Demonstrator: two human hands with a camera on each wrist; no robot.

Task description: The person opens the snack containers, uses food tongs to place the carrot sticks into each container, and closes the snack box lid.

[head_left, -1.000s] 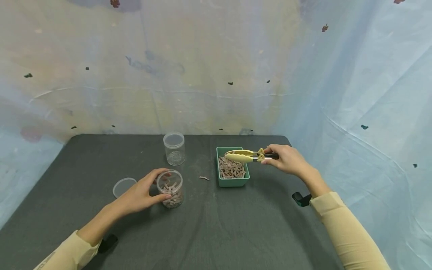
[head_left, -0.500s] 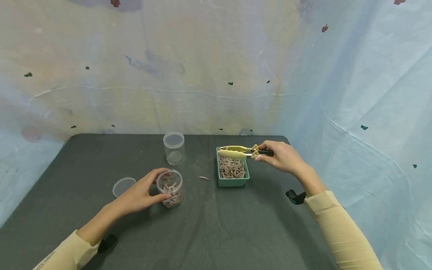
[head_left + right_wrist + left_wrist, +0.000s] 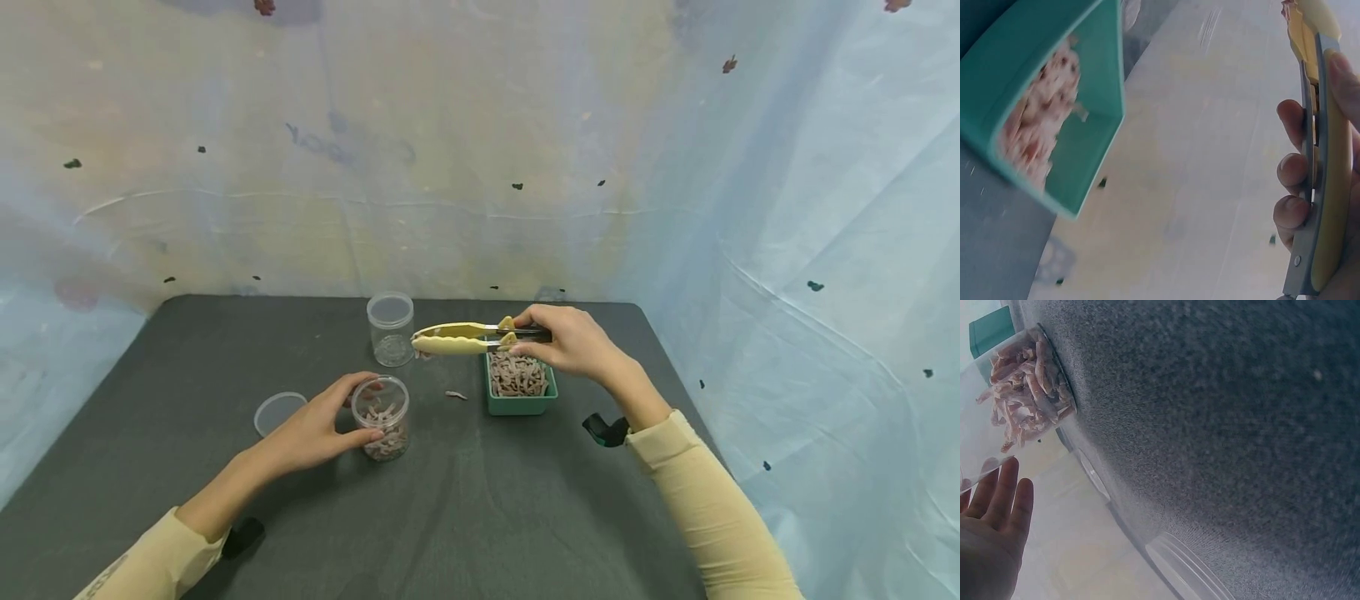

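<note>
My left hand (image 3: 318,429) grips a clear plastic jar (image 3: 388,442) from the left, thumb in front and fingers behind. Its top is open, and small pinkish-brown strips (image 3: 1025,394) partly fill it in the left wrist view. With my right hand (image 3: 573,337) I hold yellow tongs (image 3: 453,344) by their handles. The tongs are squeezed nearly closed and point left, above and to the right of the jar. A bit of brownish strip (image 3: 422,354) shows at their tips. Behind and below the tongs stands a green rectangular tub (image 3: 522,407) of similar strips.
A second clear jar (image 3: 392,350) with a whitish lid stands farther back. One round translucent lid (image 3: 277,412) lies left of the held jar. Between jar and tub, a single strip (image 3: 456,395) lies on the dark tabletop (image 3: 480,500). A hanging sheet (image 3: 450,150) borders the back.
My right hand has carried the tongs leftward from over the tub toward the jars. My left hand and the jar it holds have stayed in place.
</note>
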